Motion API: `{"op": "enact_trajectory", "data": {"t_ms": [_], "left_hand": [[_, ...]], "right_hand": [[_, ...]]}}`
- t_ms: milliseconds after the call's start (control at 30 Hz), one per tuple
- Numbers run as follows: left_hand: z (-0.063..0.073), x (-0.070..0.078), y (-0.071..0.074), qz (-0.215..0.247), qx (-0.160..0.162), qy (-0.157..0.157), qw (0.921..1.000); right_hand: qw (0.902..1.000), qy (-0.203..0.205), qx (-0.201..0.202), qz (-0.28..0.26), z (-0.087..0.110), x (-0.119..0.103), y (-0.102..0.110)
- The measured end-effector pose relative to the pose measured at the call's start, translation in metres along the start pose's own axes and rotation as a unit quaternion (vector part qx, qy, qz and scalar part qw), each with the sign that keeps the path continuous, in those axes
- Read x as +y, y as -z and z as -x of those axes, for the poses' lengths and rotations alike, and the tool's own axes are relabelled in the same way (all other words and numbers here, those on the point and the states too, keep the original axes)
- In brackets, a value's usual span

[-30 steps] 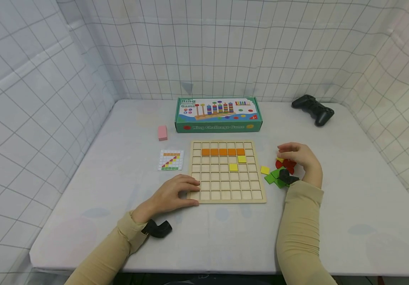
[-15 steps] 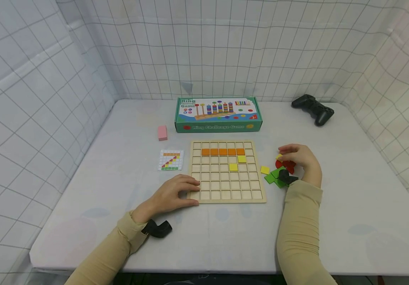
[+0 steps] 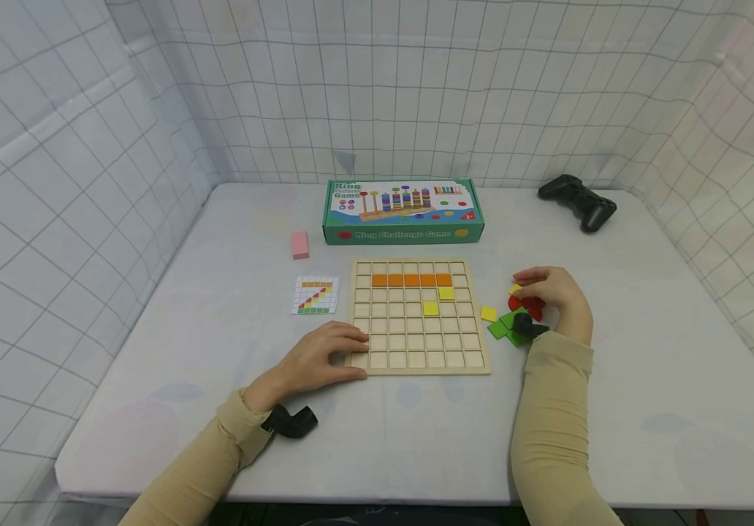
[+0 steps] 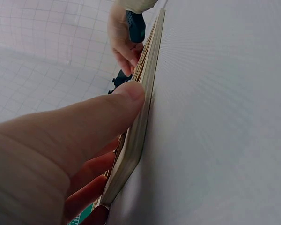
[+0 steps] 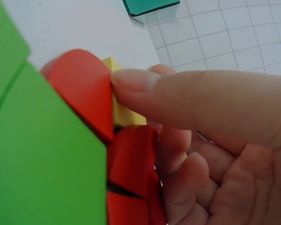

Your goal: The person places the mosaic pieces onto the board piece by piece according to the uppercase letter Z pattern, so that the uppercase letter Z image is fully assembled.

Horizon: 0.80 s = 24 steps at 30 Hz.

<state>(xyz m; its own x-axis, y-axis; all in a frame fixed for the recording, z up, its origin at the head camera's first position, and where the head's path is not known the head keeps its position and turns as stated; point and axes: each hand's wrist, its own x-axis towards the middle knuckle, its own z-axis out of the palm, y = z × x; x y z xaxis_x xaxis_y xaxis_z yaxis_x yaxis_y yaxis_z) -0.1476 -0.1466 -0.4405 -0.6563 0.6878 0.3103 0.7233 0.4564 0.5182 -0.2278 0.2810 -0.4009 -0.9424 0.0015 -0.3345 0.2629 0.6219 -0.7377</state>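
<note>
A wooden grid board (image 3: 397, 342) lies mid-table with a row of orange square tiles (image 3: 411, 280) and two yellow tiles in its cells. My left hand (image 3: 316, 357) rests on its near left corner, fingers on top and thumb along the front edge; the left wrist view shows that thumb against the wooden rim. Right of the board, my right hand (image 3: 554, 294) pinches a yellow square tile (image 5: 126, 112) between thumb and forefinger. Red rounded pieces (image 5: 82, 91) and green square tiles (image 3: 498, 329) lie right beside it. Another yellow tile (image 3: 489, 313) lies near the board's right edge.
A pattern card (image 3: 315, 295) lies left of the board. Behind it are a pink block (image 3: 299, 245) and a green game box (image 3: 403, 212). A black game controller (image 3: 577, 203) sits at the back right. Gridded white cloth walls surround the table.
My right hand has dipped slightly toward the tile pile, and more of the yellow tile at its fingertips shows. The left hand and the board have stayed put.
</note>
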Motion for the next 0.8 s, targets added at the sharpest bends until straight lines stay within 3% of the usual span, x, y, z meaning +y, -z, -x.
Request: {"op": "enact_trajectory", "data": {"t_ms": [200,500,800], "left_hand": [[0.000,-0.001,0.000,0.001,0.003,-0.002,1.0000],[0.000,-0.001,0.000,0.002,0.003,-0.002,1.0000],[0.000,0.001,0.000,0.003,0.000,0.004,1.0000]], "right_hand": [[1.0000,-0.007,-0.001,-0.004,-0.002,-0.001,-0.001],[0.9999,0.014,-0.008,0.005,-0.005,-0.003,-0.001],[0.9993,0.033,0.017,0.002,-0.008,-0.016,-0.007]]}}
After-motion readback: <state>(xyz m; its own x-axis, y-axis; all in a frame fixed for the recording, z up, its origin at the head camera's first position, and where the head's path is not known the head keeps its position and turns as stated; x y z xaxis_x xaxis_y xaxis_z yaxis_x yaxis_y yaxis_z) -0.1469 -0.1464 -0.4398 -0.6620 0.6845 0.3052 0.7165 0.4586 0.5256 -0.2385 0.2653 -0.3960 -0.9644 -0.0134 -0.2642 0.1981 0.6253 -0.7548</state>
